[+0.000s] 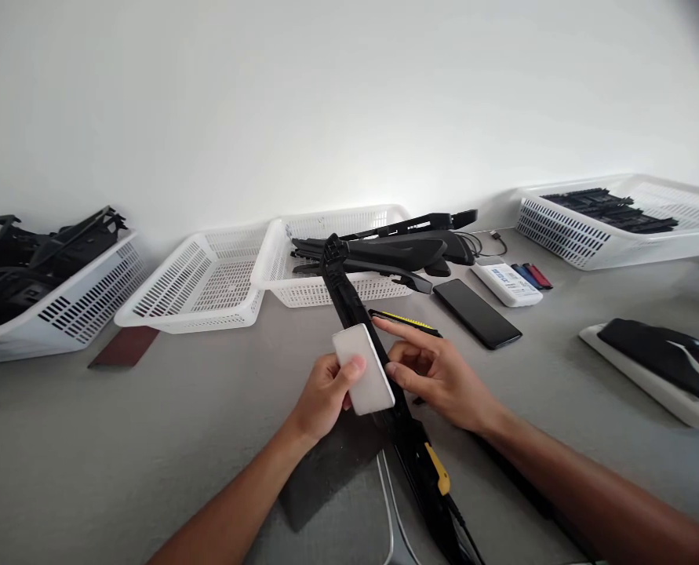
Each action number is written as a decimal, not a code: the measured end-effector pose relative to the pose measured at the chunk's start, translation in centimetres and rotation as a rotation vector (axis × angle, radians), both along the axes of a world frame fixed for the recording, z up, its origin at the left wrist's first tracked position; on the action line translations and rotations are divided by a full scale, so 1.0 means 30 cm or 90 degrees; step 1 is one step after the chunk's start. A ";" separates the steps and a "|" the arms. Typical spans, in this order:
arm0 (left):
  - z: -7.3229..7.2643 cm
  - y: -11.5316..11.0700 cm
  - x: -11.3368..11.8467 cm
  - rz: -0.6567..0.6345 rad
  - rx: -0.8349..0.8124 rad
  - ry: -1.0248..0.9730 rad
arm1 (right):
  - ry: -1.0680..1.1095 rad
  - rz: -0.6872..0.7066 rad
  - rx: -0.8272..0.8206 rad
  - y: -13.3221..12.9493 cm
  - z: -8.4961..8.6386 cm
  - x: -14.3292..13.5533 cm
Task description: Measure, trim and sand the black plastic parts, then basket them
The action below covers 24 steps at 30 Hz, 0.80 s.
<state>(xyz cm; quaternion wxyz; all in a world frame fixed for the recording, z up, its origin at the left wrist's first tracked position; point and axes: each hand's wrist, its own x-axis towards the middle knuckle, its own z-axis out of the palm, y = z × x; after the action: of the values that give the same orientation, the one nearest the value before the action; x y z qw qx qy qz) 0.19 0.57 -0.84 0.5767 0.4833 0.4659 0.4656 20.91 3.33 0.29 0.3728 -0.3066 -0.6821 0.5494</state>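
Observation:
A white rectangular block (pixel 368 383) is held in my left hand (pixel 325 392), thumb on its upper face, over the middle of a long black plastic part (pixel 346 302). The part runs from the central basket's front edge down towards me. My right hand (pixel 435 373) is at the part's right side, index finger stretched out along it and the thumb near its edge; whether it grips the part is unclear. Lower down, a yellow-handled tool (pixel 438 469) lies by the black part. Under my left hand is a dark sheet (pixel 325 471).
White baskets line the wall: left (pixel 90 302), second (pixel 190 318), central with black parts (pixel 302 292), right (pixel 620 243). A phone (pixel 477 312), a white box (pixel 507 284), a black-and-white object (pixel 649 369) and a yellow-and-black tool (pixel 405 320) lie on the right. A reddish sheet (pixel 125 347) lies left.

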 end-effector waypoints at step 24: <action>-0.003 -0.005 0.002 0.030 -0.003 0.027 | -0.015 -0.027 0.042 -0.001 0.005 0.000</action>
<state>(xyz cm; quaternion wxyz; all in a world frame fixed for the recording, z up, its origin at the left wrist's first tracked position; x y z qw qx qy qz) 0.26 0.43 -0.92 0.5568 0.4806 0.4905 0.4674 20.91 3.30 0.44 0.3861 -0.3151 -0.6974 0.5149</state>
